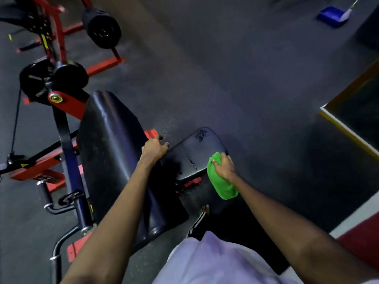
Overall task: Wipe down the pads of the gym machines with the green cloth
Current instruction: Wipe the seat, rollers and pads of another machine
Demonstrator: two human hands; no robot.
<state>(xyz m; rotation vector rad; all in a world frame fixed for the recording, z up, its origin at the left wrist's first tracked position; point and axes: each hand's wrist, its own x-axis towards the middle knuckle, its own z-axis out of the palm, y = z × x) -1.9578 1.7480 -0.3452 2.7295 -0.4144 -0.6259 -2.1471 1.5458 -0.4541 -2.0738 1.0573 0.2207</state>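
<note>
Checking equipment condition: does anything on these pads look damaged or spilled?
The small black padded seat shows a blotchy patch at its far end, wear or liquid, and droplets along its middle, near the green cloth.

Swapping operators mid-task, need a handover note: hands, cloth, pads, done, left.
Right hand grips the green cloth, pressed on the seat pad's near right edge.
Left hand rests at the seat pad's left edge; whether it grips is unclear.
Done: seat pad wipe under way; droplets show on its middle and far end.
Left: finish the seat pad, then the long back pad beside it; cannot tell if that is wiped.
</note>
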